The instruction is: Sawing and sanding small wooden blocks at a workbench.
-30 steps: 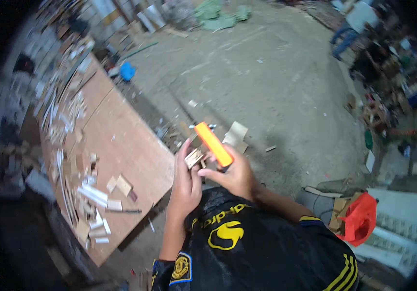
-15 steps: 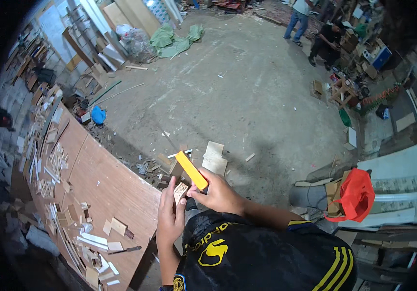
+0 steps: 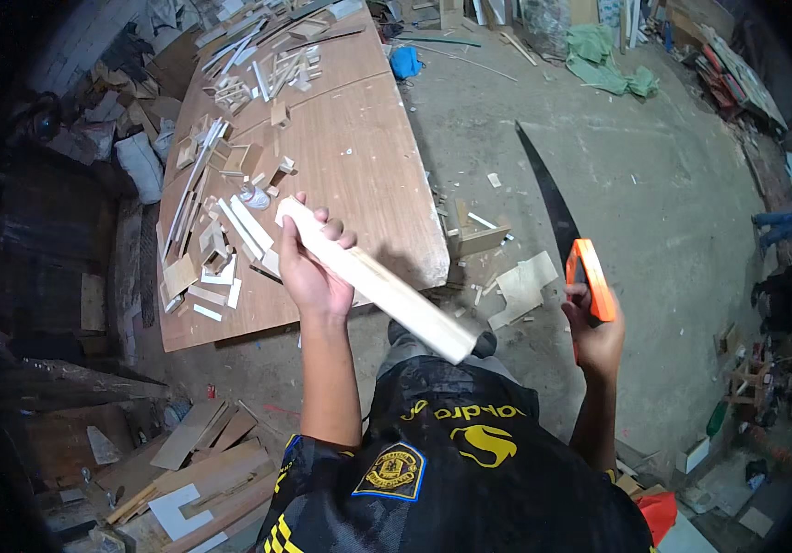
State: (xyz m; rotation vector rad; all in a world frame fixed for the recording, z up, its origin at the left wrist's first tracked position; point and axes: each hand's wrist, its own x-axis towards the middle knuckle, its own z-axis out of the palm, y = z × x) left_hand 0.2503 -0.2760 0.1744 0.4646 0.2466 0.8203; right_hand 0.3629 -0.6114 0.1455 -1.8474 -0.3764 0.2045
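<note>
My left hand point(image 3: 316, 276) grips a long, pale length of wood point(image 3: 396, 300) near its far end, fingers wrapped round it. The wood slants down to the right, from over the table's front right part toward my body, and its near end is slightly blurred. Off to the right, my right hand point(image 3: 597, 339) is closed round the orange handle of a handsaw point(image 3: 560, 217). The dark, tapering blade points away from me and a little left, above the floor. Saw and wood are well apart. My grip hides part of the handle.
A brown wooden table point(image 3: 368, 175) carries several offcuts, white strips point(image 3: 247, 228) and a small clear bottle point(image 3: 254, 196). A thin board point(image 3: 523, 288) and scraps lie on the concrete floor. Boards point(image 3: 202, 479) are heaped at lower left. Green sheeting point(image 3: 603, 60) lies farther off.
The view has swung left toward the table. My hands, close together before, have parted: the wood has turned lengthwise in the left hand, and the saw has moved to the right.
</note>
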